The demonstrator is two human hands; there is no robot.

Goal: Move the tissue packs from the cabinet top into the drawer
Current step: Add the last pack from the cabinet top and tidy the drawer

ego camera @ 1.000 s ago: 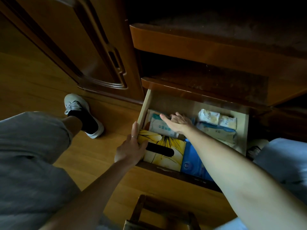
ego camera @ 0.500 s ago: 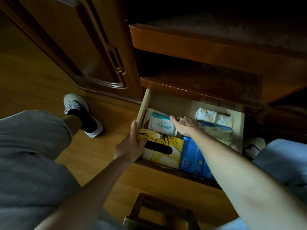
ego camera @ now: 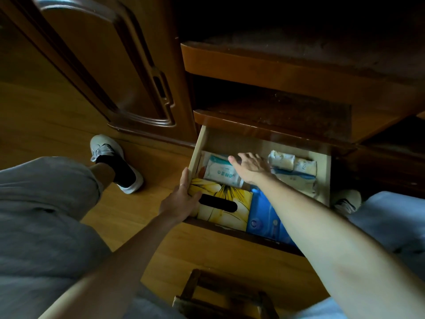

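— What's close to us?
— The left hand (ego camera: 181,199) grips the drawer (ego camera: 198,150) corner at 9 o'clock, by the yellow box (ego camera: 220,199).
— And further in?
— The right hand (ego camera: 250,166) is spread flat, holding nothing, over the tissue packs (ego camera: 220,171) at 12 o'clock.
— What could go wrong?
— A raised pack might jam the drawer shut.

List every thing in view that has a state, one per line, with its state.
Drawer: pulled open.
Cabinet door: looks shut.
Yellow tissue box: lying flat at the drawer's front left, slot up.
Teal tissue pack: lying flat behind the box.
Small white packs: lying at the back right.
Left hand: on the drawer's left front corner, thumb on the box.
Right hand: open, fingers spread over the packs.
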